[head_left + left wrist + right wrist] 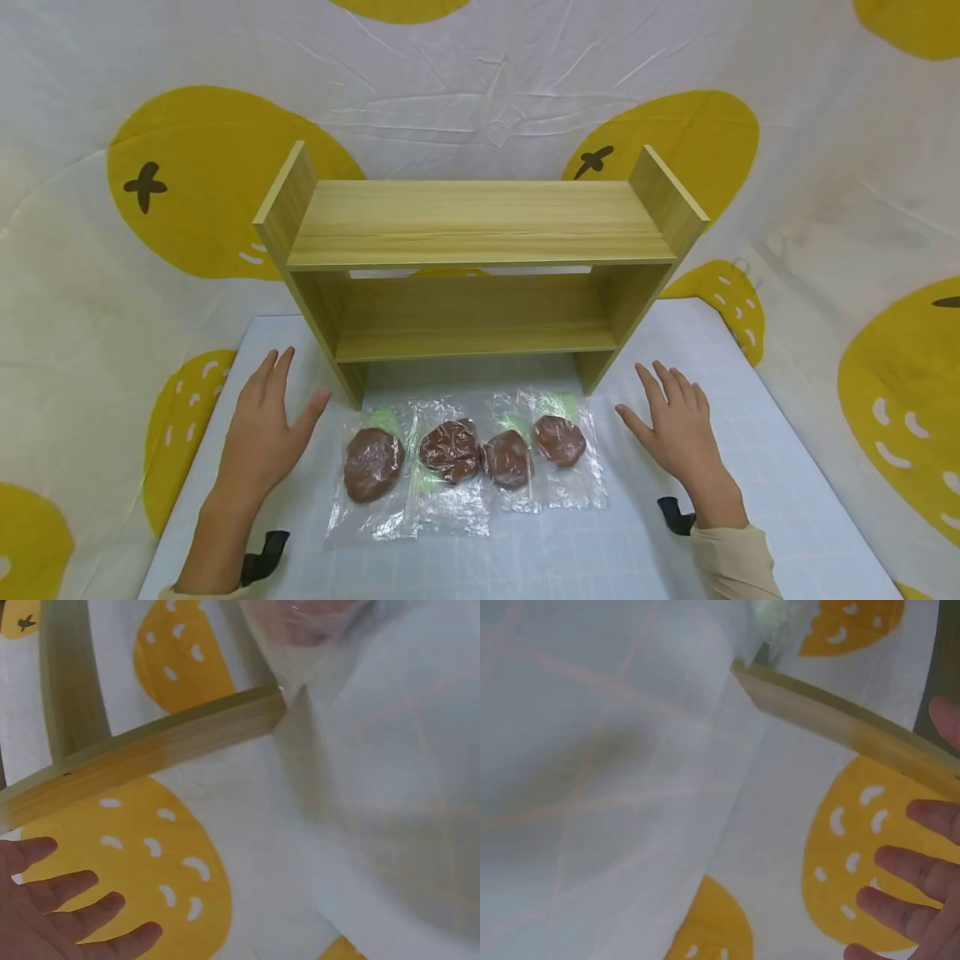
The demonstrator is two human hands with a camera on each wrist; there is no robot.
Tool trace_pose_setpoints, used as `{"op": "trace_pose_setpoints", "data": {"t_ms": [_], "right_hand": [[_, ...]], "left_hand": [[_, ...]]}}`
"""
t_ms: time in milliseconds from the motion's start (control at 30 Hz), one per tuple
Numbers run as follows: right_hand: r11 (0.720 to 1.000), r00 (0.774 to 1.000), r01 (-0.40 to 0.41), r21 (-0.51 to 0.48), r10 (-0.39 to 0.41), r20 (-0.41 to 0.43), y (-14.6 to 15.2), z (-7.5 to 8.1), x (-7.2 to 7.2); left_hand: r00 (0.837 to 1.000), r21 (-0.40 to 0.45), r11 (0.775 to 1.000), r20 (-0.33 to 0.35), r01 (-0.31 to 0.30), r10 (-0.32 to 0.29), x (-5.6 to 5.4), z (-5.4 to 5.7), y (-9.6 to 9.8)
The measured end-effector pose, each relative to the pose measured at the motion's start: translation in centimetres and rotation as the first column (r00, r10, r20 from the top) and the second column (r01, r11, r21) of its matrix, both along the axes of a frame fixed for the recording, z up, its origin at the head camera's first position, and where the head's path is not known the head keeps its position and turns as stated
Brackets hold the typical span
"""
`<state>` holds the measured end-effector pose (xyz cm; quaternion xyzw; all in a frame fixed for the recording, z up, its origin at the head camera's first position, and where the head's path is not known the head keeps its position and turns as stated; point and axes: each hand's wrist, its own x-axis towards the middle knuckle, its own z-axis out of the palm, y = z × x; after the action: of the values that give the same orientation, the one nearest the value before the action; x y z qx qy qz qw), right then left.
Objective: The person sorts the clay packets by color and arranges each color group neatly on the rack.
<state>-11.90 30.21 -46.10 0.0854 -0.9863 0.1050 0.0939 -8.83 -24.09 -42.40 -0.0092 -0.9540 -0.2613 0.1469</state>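
Several clear plastic bags lie in a row on the table, each with a flattened reddish-brown lump inside; the leftmost lump (373,465) is the largest and the rightmost lump (559,441) sits furthest back. Green patches show on the bags behind the lumps. To the left of the row is my left hand (258,442), fingers extended and thumb spread, holding nothing. My right hand (678,425) is off to the row's right, likewise with spread fingers and nothing in it. Both wrist views show the fingers straight and apart, beside the shelf's side panels.
A two-tier wooden shelf (480,221) stands upright right behind the bags. Its side panels rise above the top board. The table (525,558) has a pale checked cloth. A white curtain (487,92) with yellow figures hangs behind and at both sides.
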Motion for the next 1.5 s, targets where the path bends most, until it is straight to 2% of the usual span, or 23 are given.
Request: {"op": "trace_pose_setpoints", "data": {"t_ms": [133, 267, 400, 567, 800, 967, 1167, 1300, 1500], "right_hand": [[1.0, 1.0, -0.007, -0.019, 0.007, -0.003, -0.3, 0.5, 0.1], [0.998, 1.0, -0.015, -0.057, 0.016, 0.011, -0.5, 0.7, 0.2], [0.997, 1.0, -0.018, -0.078, 0.02, 0.018, -0.8, 0.6, 0.3], [0.997, 0.999, -0.007, -0.081, 0.01, 0.031, -1.1, 0.4, 0.3], [0.985, 0.998, -0.03, -0.171, 0.04, 0.055, -1.5, -0.5, 0.6], [0.961, 0.986, 0.014, -0.276, 0.032, 0.163, -1.9, -1.3, 0.5], [0.931, 0.977, 0.038, -0.362, 0.042, 0.21, -2.5, -2.8, 0.4], [0.915, 0.969, 0.054, -0.399, 0.048, 0.243, -3.0, -3.4, 0.4], [0.893, 0.954, 0.081, -0.443, 0.059, 0.293, -3.3, -4.3, 0.3]], "left_hand": [[1.0, 0.119, 0.993, 0.004, -0.009, 0.008, 0.2, 1.5, 0.4], [0.999, 0.21, 0.977, -0.041, 0.018, -0.009, 0.1, 2.9, 0.7], [0.995, 0.277, 0.96, -0.091, 0.051, -0.027, -0.4, 3.9, 0.9], [0.994, 0.352, 0.933, -0.101, 0.072, -0.039, -1.1, 5.0, 1.1], [0.99, 0.414, 0.904, -0.13, 0.108, -0.059, -2.4, 6.9, 1.7], [0.984, 0.447, 0.886, -0.17, 0.126, -0.054, -3.4, 8.2, 2.2], [0.969, 0.453, 0.88, -0.246, 0.141, -0.028, -4.7, 9.9, 2.5], [0.965, 0.452, 0.881, -0.263, 0.136, -0.014, -5.5, 11.0, 2.6], [0.958, 0.472, 0.865, -0.285, 0.167, -0.029, -6.3, 11.6, 2.7]]}}
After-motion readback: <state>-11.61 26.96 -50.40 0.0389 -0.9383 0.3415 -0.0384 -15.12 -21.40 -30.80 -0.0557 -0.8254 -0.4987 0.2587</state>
